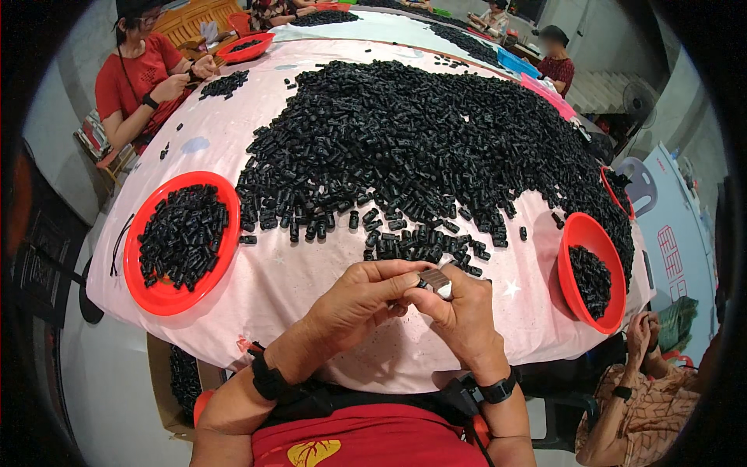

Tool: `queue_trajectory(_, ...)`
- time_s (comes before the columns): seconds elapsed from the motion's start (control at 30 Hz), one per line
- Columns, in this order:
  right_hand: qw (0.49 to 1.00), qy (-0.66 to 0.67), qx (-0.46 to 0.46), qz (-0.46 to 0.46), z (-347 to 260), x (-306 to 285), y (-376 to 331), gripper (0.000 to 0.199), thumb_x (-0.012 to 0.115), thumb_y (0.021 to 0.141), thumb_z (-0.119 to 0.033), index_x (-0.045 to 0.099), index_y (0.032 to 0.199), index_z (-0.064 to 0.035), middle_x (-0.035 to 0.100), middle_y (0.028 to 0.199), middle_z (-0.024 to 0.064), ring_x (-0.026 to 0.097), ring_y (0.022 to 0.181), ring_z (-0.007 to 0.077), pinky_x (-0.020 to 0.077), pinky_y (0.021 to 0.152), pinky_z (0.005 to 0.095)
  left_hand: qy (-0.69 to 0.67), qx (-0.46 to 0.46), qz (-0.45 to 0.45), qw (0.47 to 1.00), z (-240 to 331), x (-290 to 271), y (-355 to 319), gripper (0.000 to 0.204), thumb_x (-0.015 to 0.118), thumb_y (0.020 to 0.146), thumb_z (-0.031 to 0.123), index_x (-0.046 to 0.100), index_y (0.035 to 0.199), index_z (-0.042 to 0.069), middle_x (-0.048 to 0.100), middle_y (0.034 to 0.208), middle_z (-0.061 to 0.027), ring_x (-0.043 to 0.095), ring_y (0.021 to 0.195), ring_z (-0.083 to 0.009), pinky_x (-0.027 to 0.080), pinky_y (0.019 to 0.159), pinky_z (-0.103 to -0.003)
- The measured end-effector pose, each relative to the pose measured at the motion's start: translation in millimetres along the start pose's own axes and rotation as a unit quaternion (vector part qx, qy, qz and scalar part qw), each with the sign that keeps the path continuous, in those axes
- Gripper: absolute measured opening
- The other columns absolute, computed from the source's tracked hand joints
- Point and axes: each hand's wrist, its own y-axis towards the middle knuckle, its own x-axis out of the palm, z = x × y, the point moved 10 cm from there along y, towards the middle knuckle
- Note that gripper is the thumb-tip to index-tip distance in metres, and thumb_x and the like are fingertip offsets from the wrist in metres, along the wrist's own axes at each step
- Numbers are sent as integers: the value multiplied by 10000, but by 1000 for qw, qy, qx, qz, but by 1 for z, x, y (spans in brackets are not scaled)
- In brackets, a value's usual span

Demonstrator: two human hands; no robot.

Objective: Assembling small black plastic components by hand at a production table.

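My left hand point(358, 300) and my right hand point(465, 311) meet above the near edge of the cloth-covered table. The left fingers are closed on a small black part point(422, 284), mostly hidden by the fingertips. Pinched in my right hand is a small block point(436, 279), brown and ridged on top with a whitish side, pressed close to the black part. Just beyond my hands, loose black cylindrical parts point(405, 243) lie at the near end of a large heap point(420, 132) of the same kind.
A red basin point(231, 206) of black parts stands left, a deeper red bowl point(573, 296) right. A cardboard box point(162, 373) with more parts sits below the table at left. Co-workers sit at far left point(152, 78), far right point(556, 66) and near right point(646, 397).
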Motion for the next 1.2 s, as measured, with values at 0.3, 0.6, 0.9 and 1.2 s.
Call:
queue_trajectory(0.3, 999, -23, -24, 3, -5, -1, 1, 395, 705, 771, -413, 617, 797, -29, 587, 561, 118, 604, 485, 252, 442, 426, 322, 0, 0, 12, 1000, 0, -1, -1, 294, 588, 904, 190, 602, 1172, 71, 629, 1012, 22, 549, 850, -31, 445, 758, -195)
queue_trajectory(0.6, 1000, 9, -7, 15, -5, -5, 0, 396, 728, 752, -405, 627, 792, -25, 598, 584, 118, 600, 487, 248, 444, 431, 323, -8, -4, 3, 1000, 2, 3, -3, 298, 591, 902, 192, 597, 1175, 75, 631, 1013, 16, 563, 880, -40, 449, 772, -199)
queue_trajectory(0.9, 1000, 8, -12, 21, -3, -3, 0, 422, 719, 752, -424, 632, 829, -19, 596, 575, 118, 600, 485, 251, 446, 434, 323, -3, -3, 9, 1000, 0, 1, -1, 298, 587, 902, 191, 595, 1179, 80, 629, 1006, 23, 552, 864, -31, 448, 762, -188)
queue_trajectory(1.2, 1000, -12, -22, 15, -9, 0, -1, 360, 719, 772, -377, 631, 830, -32, 614, 608, 120, 617, 514, 246, 466, 468, 313, -11, -7, 16, 1000, 1, 1, -2, 298, 597, 893, 181, 598, 1174, 80, 622, 976, 38, 541, 833, -28, 444, 748, -185)
